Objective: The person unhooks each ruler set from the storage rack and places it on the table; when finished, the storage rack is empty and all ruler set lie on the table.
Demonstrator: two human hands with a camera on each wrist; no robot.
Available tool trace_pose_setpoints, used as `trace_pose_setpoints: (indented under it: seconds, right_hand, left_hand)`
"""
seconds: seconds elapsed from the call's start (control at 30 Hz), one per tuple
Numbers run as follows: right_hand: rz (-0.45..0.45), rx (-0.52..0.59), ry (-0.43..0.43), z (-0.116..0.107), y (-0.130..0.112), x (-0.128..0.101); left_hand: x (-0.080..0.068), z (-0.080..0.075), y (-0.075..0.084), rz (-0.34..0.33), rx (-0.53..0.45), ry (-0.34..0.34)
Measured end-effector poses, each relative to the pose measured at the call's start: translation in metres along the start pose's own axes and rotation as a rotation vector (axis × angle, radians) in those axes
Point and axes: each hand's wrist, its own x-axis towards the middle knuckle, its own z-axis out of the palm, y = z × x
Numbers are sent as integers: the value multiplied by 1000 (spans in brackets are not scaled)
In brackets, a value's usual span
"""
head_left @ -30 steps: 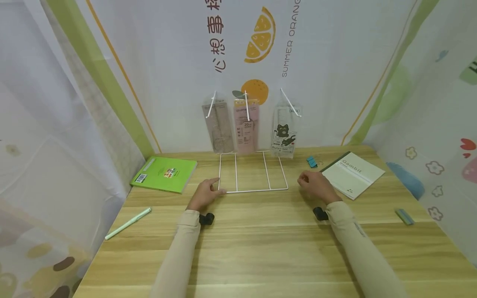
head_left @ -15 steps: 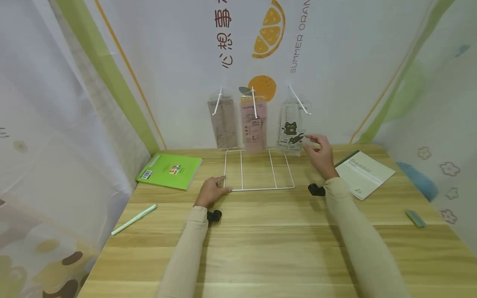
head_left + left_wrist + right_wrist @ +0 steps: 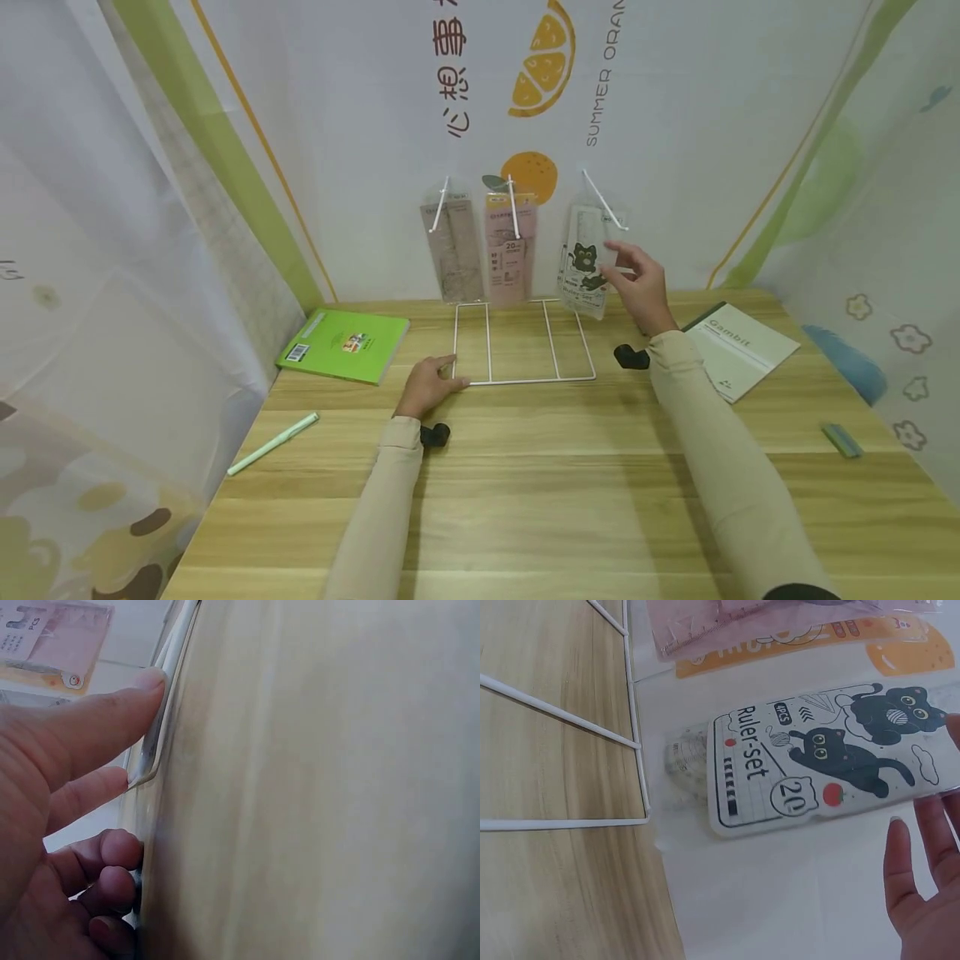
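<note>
Head view: white wire frame (image 3: 525,382) flat on the counter (image 3: 540,500), far side, middle. Left hand (image 3: 426,387) at its near-left corner, thumb on the near bar, forefinger by the left bar; grip fairly wide, pressing, not wrapped round. Ruler-set packet (image 3: 581,260) hangs from the rightmost white hook (image 3: 605,201). Right hand (image 3: 641,292) at the packet's right edge, grip narrow, pinching it. Pink packet (image 3: 512,271) and grey packet (image 3: 454,254) hang farther left. Green book (image 3: 345,343) far left; pen (image 3: 273,444) nearer, also left. Pale notebook (image 3: 738,350) far right; small green-blue block (image 3: 842,440) nearer, at the right.

Left wrist view: two fingertips against the white wire, remaining fingers curled low by the counter. Part of the pink packet beyond.

Right wrist view: packet front shows black cats and "Ruler-set". One fingertip over the front, one finger passing behind the edge, another held apart. Hand partly cut off.
</note>
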Motion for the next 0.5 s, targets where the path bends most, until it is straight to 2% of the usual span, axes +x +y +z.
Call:
trace_pose_setpoints:
  seconds: [0.2, 0.5]
  right_hand:
    - [-35, 6, -2, -2, -1, -1]
    - [-38, 27, 6, -7, -8, -10]
  left_hand:
    - [0, 1, 0, -14, -15, -13]
    - [0, 0, -1, -16, -25, -10]
